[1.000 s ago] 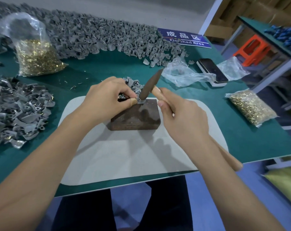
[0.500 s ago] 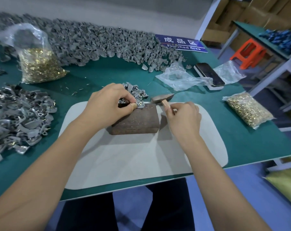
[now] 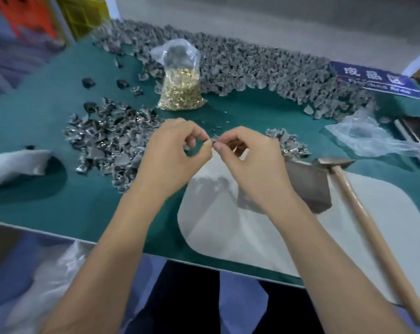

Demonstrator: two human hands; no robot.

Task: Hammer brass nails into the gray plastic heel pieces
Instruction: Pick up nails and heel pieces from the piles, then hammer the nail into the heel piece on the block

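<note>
A blue sign (image 3: 375, 79) with white characters 成品区 lies at the far edge of the green table (image 3: 59, 189), while above the table, left of the wooden-handled hammer (image 3: 363, 208), the left hand (image 3: 172, 153) and right hand (image 3: 250, 157) together pinch one small gray plastic heel piece (image 3: 213, 140) between curled fingertips.

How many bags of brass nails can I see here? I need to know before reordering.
1: the clear bag of brass nails stands on the green table, beyond both hands, before the long gray pile. Others may lie outside this view.
</note>
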